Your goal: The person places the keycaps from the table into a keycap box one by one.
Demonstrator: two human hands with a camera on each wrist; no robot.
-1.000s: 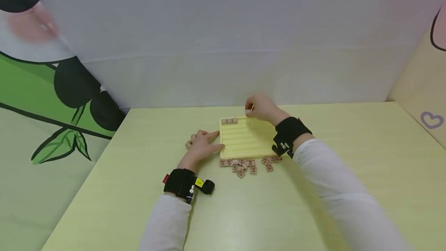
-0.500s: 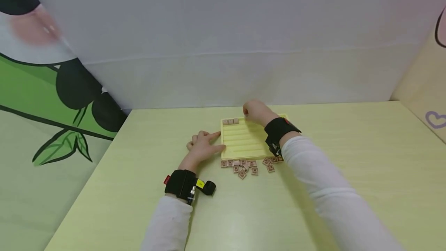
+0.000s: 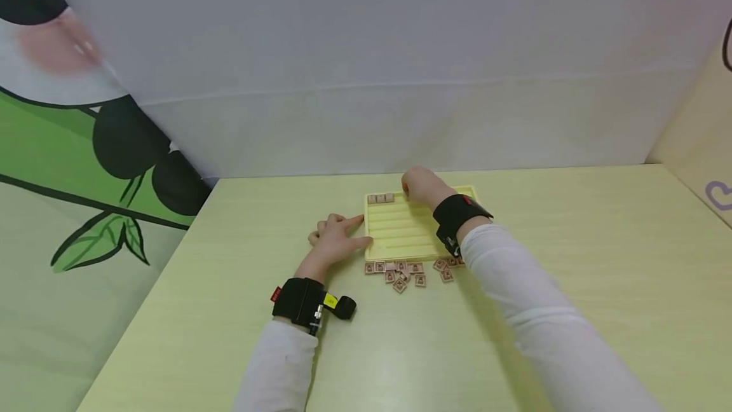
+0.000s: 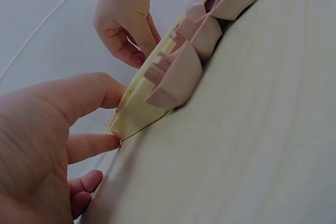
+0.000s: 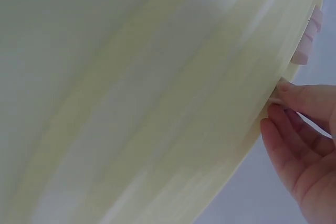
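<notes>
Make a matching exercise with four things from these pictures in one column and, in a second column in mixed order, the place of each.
Things:
1. left hand
2. right hand
3. row of three tiles
4. loose tiles

Places:
A. on the table just in front of the near edge of the yellow board
B. in the far left slot of the board
C. against the board's left edge
D. at the board's far edge, just right of the placed tiles

Pairs: 1-C, 2-D, 3-B, 4-A
</notes>
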